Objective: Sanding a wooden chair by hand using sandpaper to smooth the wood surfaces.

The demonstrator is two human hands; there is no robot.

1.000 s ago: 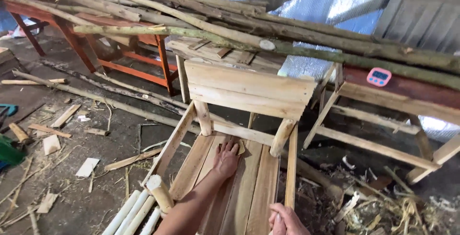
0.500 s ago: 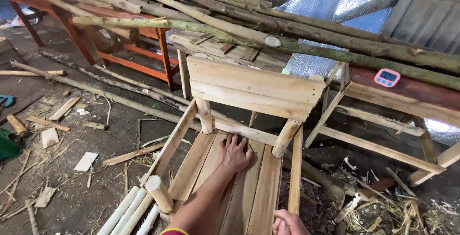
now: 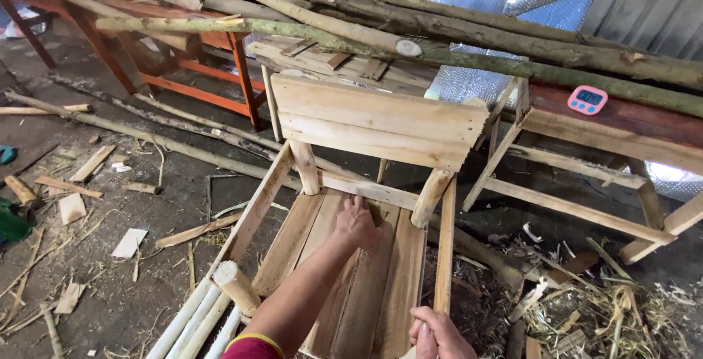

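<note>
**Pale wooden chair under your two hands**

The pale wooden slatted chair (image 3: 366, 183) stands on the littered dirt floor (image 3: 110, 205), right in front of you, its backrest facing away. At far left, wood offcuts lie scattered, and white round poles (image 3: 198, 322) rest just beside the chair's front leg. Your left hand (image 3: 356, 221) lies flat on the seat planks (image 3: 366, 286) near the back rail, fingers spread, gripping nothing. Your right hand (image 3: 437, 333) sits at the seat's right front edge; whether its grip is clenched on the side rail you cannot tell. Further right, a pink digital timer (image 3: 588, 99) sits on a reddish table (image 3: 644, 121).
</note>
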